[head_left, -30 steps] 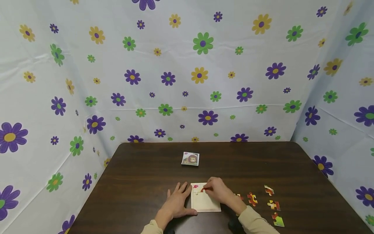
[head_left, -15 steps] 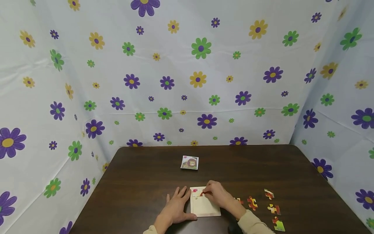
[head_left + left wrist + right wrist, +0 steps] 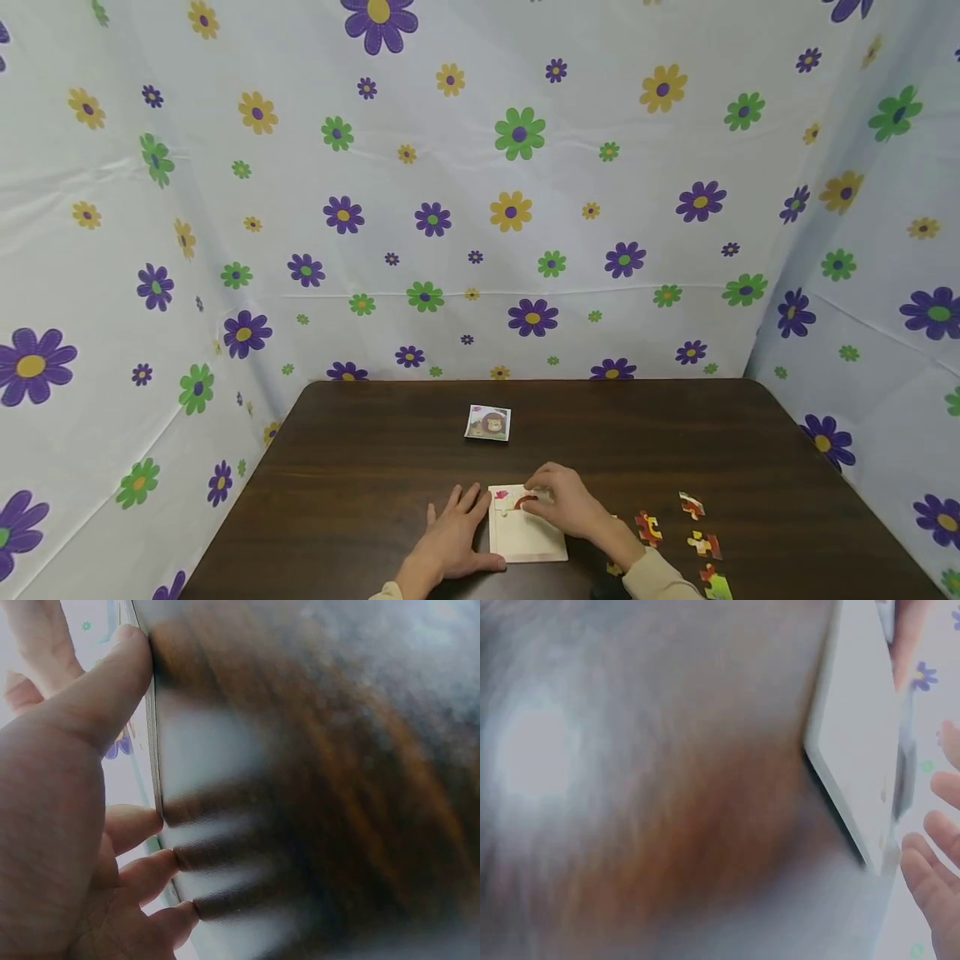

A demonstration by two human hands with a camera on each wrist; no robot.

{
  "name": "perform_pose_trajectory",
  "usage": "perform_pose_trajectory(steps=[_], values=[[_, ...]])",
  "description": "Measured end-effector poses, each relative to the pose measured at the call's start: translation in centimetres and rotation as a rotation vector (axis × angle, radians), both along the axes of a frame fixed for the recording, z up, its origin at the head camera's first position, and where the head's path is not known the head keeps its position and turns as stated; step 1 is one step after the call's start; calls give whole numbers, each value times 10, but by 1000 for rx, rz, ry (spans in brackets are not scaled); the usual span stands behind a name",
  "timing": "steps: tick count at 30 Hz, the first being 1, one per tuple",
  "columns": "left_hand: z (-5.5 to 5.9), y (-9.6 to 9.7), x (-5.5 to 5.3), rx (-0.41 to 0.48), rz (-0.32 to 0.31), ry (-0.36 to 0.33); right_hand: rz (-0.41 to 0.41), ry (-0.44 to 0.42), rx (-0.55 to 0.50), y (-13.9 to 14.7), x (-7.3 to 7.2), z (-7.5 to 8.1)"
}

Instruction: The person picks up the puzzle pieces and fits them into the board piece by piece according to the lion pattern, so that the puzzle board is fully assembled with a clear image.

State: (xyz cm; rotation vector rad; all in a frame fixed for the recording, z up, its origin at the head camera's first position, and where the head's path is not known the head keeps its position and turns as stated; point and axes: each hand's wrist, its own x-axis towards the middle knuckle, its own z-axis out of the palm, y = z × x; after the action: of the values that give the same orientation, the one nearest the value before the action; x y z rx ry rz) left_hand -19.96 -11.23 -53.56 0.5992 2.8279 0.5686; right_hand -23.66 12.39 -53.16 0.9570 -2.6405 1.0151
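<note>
A pale square puzzle board [image 3: 529, 540] lies on the table in front of me. In its far left corner sits a puzzle piece with a pink figure [image 3: 501, 495], and beside that lies a piece with a reddish-brown curve [image 3: 522, 502], partly hidden by my right hand [image 3: 567, 502]. The right thumb and fingers are parted over that piece; the right wrist view shows the fingers loose beside the board [image 3: 859, 712]. My left hand [image 3: 450, 540] rests with spread fingers along the board's left edge, its thumb at the near left corner. In the left wrist view its fingertips [image 3: 139, 825] touch the tabletop.
Several loose puzzle pieces lie to the right, among them a red-yellow piece [image 3: 648, 528], a white-brown piece [image 3: 691, 505], a yellow-red piece [image 3: 703, 544] and a green-red piece [image 3: 716, 582]. Farther back lies a lion picture card [image 3: 488, 423] on the dark table [image 3: 360, 467].
My right hand has let go of the reddish-brown puzzle piece it pinched; its thumb and fingers have parted. The left hand stays at the board's edge. The head view has tilted slightly upward.
</note>
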Motion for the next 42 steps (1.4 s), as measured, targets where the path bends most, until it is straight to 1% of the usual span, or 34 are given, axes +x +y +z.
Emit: perform_pose_trajectory(steps=[4,7,13,15,17,21,26,30,38,42], values=[[-2,0,1,12,-2,-10,-84,16,-5,21,3,12],[-1,-1,1,20,1,-3,-150,35,26,48,1,16],[2,-3,2,27,-4,16,-315,62,94,114,2,11],[2,-3,2,22,-2,20,-362,48,106,133,3,9],[2,-3,2,15,1,25,-392,24,126,151,5,7],[3,-3,2,8,2,32,-408,-50,178,178,9,4],[1,-3,3,15,6,29,-431,-137,219,198,15,1],[-1,-3,4,23,11,27,-453,-158,228,206,18,-1],[1,-3,4,33,7,20,-427,-161,265,209,18,-1],[2,-3,3,43,11,-23,-414,-179,258,209,17,-1]])
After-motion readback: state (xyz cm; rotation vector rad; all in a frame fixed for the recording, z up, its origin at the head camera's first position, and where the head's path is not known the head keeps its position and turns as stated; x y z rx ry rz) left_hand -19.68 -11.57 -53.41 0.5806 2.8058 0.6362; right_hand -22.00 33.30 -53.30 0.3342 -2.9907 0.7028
